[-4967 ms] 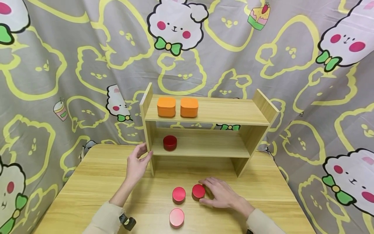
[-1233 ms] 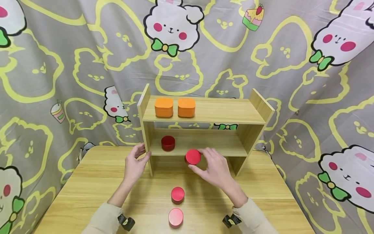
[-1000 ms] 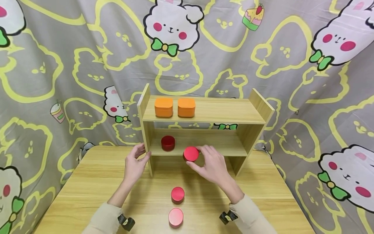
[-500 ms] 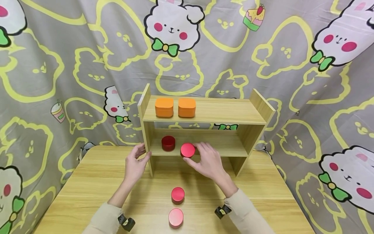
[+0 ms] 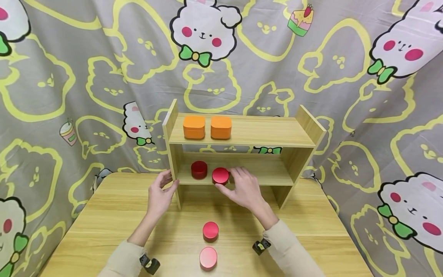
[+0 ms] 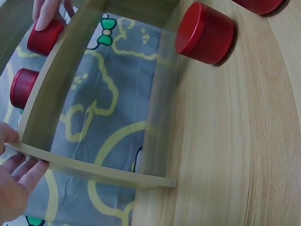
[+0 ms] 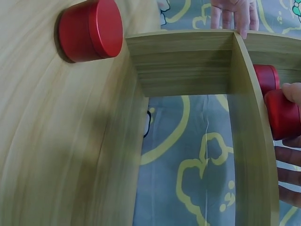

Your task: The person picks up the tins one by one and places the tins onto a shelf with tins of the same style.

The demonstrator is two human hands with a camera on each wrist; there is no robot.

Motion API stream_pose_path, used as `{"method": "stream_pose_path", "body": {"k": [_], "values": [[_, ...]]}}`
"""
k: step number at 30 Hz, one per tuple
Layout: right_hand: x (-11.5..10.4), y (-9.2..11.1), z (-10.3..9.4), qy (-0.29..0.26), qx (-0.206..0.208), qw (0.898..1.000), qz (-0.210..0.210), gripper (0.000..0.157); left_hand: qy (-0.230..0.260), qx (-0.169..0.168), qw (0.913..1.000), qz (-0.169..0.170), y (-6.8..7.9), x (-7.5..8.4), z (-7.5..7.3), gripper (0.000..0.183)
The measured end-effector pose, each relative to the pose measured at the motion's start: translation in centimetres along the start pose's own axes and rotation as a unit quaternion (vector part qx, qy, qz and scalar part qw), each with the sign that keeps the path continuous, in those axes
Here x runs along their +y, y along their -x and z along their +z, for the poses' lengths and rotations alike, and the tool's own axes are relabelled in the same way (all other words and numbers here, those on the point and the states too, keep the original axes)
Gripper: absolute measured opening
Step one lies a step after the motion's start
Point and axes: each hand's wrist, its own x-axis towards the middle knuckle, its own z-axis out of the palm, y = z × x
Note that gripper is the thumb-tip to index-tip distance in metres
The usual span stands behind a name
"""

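Note:
My right hand [image 5: 246, 189] pinches a round red tin [image 5: 220, 175] between thumb and fingers at the front edge of the middle board of a small wooden shelf [image 5: 263, 173]. Just left of it on that board stands a second, darker-looking red tin [image 5: 199, 170]. In the right wrist view the held tin [image 7: 282, 115] overlaps the other one [image 7: 266, 77]. My left hand [image 5: 161, 193] holds the shelf's left side panel; in the left wrist view the panel [image 6: 94, 170] passes between thumb and fingers.
Two orange boxes [image 5: 194, 127] with rounded corners sit side by side on the shelf's top board. In front of the shelf, two more red tins [image 5: 210, 230] stand on the wooden table [image 5: 100, 219]. A patterned curtain [image 5: 114, 50] hangs behind.
My right hand has lifted a red tin from the table and carried it up to the middle board, lately moving left and inward. The left hand stays at the side panel.

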Motion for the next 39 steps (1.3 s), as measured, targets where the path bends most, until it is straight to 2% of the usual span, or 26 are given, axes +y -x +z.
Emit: {"method": "stream_pose_path", "body": {"k": [8,13,24,34,39], "values": [[0.1,-0.4,0.6,0.036,-0.011,0.999,-0.005,0.059,0.006,-0.006,1.0,0.001,0.1,0.0,-0.1,0.039],[0.1,-0.8,1.0,0.057,-0.012,0.998,-0.02,0.06,-0.01,-0.004,0.9999,-0.006,0.2,-0.2,-0.1,0.04],[0.6,-1.4,1.6,0.055,-0.007,0.998,-0.022,0.061,-0.01,-0.001,0.9999,-0.003,0.1,-0.2,-0.1,0.04],[0.9,-1.9,1.7,0.067,-0.026,0.997,-0.011,0.063,-0.006,-0.001,1.0,0.0,0.1,-0.2,-0.1,0.04],[1.0,-1.6,1.6,0.058,-0.012,0.998,-0.022,0.068,0.002,-0.003,1.0,-0.003,0.1,-0.1,0.0,0.04]]}}
